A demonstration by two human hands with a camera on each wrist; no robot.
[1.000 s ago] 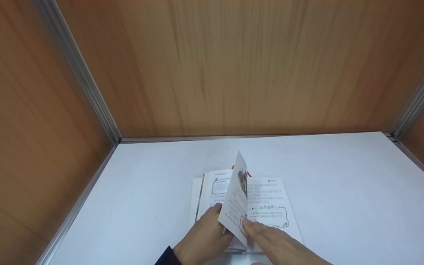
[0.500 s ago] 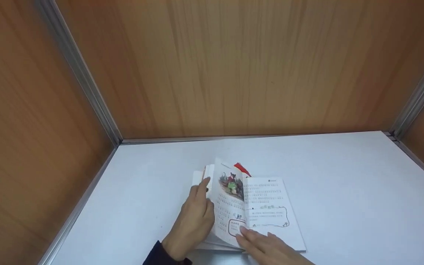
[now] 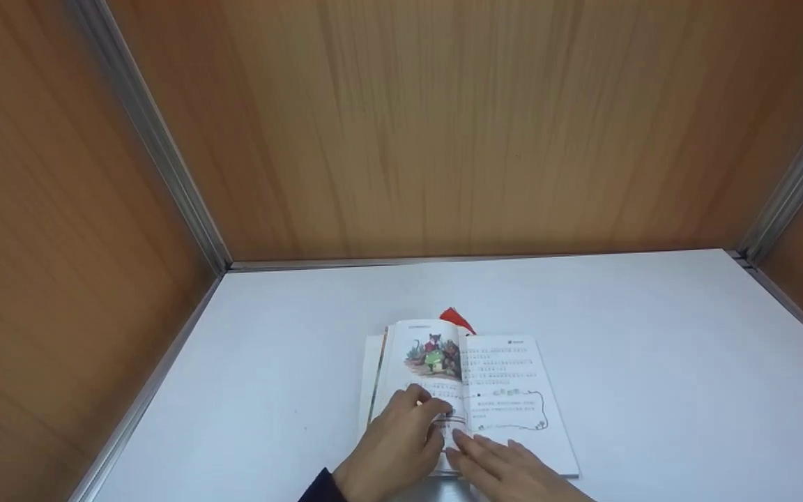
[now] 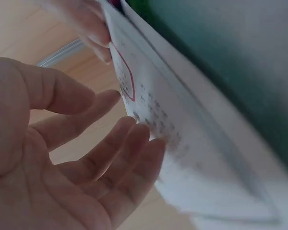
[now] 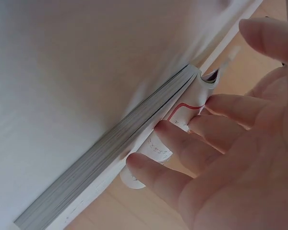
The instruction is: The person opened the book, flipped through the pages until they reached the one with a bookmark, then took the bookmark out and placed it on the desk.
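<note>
an open white illustrated paper book is lain spine away from the person; its near edge is pressed flat by the relaxed left hand and right hand.

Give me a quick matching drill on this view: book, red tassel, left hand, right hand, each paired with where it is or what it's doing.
1. book
2. red tassel
3. left hand
4. right hand

A. sticks out past the far edge of the pages
B. fingers on the left page
C. lies open on the white table
D. fingers on the near edge of the right page

Pairs: 1-C, 2-A, 3-B, 4-D
</note>
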